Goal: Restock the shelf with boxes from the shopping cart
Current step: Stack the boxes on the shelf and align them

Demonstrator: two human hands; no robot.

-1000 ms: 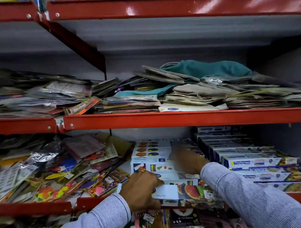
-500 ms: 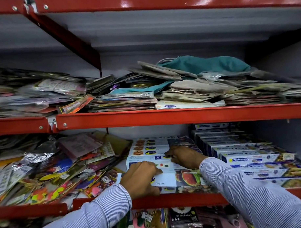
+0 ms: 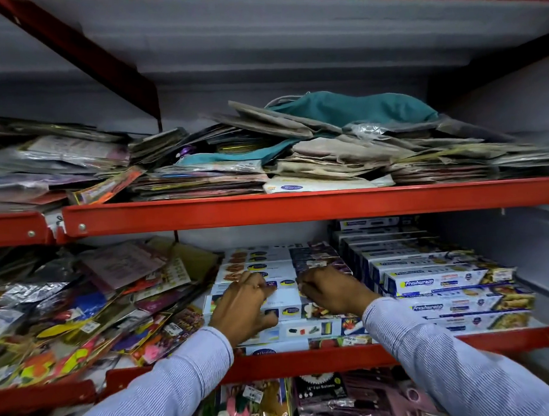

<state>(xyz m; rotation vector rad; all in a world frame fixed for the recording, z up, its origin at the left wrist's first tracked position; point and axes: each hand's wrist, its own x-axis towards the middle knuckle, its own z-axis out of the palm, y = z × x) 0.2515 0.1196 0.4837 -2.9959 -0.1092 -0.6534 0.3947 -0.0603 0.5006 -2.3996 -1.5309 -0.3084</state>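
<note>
Your 2 hands, left and right, rest fingers curled on the white cardboard cling-film boxes stacked on the red metal shelf, left of blue Freshwrapp boxes.

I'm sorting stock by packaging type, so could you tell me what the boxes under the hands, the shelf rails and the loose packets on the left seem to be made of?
Boxes: apparently printed cardboard, slightly glossy, with crisp straight edges.
Shelf rail: probably red-painted metal, shiny, with bolts.
Loose packets: likely thin plastic or foil film, crinkled and reflective.
</note>
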